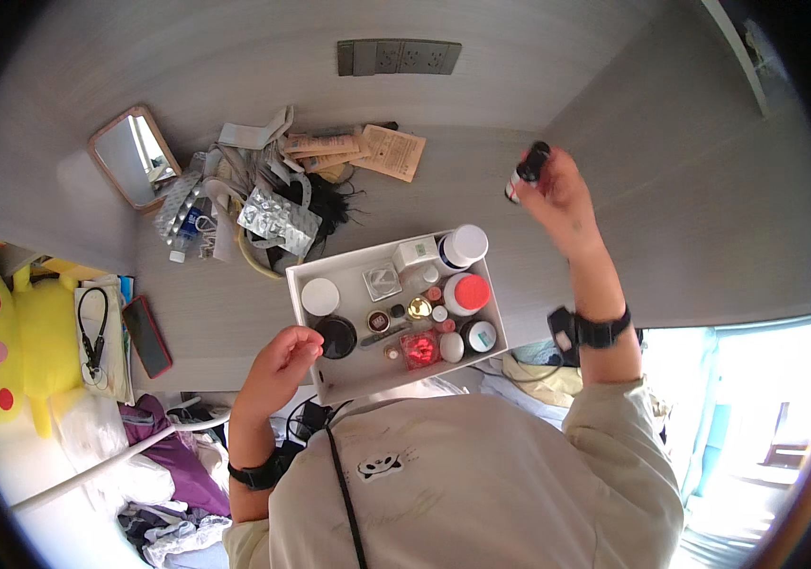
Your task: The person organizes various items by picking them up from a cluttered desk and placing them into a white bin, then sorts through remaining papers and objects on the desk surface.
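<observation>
A small dark bottle (529,172) with a black cap is held over the right part of the desk (462,194), toward its far right corner and beyond the far right corner of the white box (353,376). It is tilted in view; whether its base touches the desk cannot be told. It is pinched between the thumb and fingers of the right hand (564,197). For a steady hold, the grip is best kept on the body rather than the cap, which could turn loose, and the base is best brought level before any weight is released.

By the left hand (280,368), the box's left edge is met near its near left corner. Its fingers are curled and pressed together close to a black round lid (337,338); whether lid or edge is pinched cannot be told. A light brace there would serve well, as the box sits at the desk's near edge and could slide.

Inside, a red-lidded jar (468,293) is packed along the right edge, and a white-lidded jar (467,244) is stood at the far right corner, where a passing wrist could knock it.
</observation>
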A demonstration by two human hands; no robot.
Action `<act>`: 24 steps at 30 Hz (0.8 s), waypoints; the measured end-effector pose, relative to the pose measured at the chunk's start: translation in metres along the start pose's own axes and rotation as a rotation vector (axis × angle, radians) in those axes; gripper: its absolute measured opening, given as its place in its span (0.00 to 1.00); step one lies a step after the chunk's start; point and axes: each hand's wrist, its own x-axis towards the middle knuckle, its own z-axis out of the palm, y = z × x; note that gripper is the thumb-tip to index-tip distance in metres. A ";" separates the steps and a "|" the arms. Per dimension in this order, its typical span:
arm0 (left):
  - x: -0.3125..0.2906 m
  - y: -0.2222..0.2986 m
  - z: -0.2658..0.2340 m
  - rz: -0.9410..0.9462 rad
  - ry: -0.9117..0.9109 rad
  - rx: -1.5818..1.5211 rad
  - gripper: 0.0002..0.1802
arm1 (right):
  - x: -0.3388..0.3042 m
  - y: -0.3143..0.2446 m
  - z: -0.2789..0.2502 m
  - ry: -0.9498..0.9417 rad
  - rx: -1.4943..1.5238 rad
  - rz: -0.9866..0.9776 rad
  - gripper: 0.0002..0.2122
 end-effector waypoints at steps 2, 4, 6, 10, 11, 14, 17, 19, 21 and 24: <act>0.007 0.001 0.000 0.035 -0.048 0.076 0.10 | -0.036 -0.034 0.014 -0.036 0.267 -0.072 0.17; 0.006 -0.001 -0.006 0.033 -0.075 0.104 0.09 | -0.066 -0.055 0.041 -0.102 0.288 -0.116 0.19; 0.006 -0.001 -0.009 0.038 -0.099 0.129 0.09 | -0.090 -0.067 0.067 -0.351 0.200 -0.025 0.19; 0.005 0.001 -0.013 0.058 -0.172 0.157 0.10 | -0.127 -0.055 0.129 -0.662 -0.019 0.132 0.15; 0.003 0.002 -0.014 0.044 -0.192 0.189 0.10 | -0.130 -0.051 0.139 -0.752 -0.093 0.137 0.15; -0.001 -0.013 -0.017 0.086 -0.181 0.180 0.09 | -0.144 -0.030 0.161 -0.862 -0.220 0.068 0.14; -0.007 -0.013 -0.021 0.091 -0.183 0.208 0.09 | -0.146 -0.030 0.167 -0.891 -0.272 0.046 0.14; -0.010 -0.016 -0.024 0.081 -0.190 0.200 0.09 | -0.146 -0.021 0.169 -0.873 -0.344 -0.091 0.13; -0.013 -0.018 -0.026 0.073 -0.200 0.192 0.09 | -0.144 -0.015 0.171 -0.902 -0.356 -0.128 0.13; -0.014 -0.018 -0.030 0.068 -0.200 0.164 0.08 | -0.140 -0.015 0.173 -0.970 -0.433 -0.146 0.12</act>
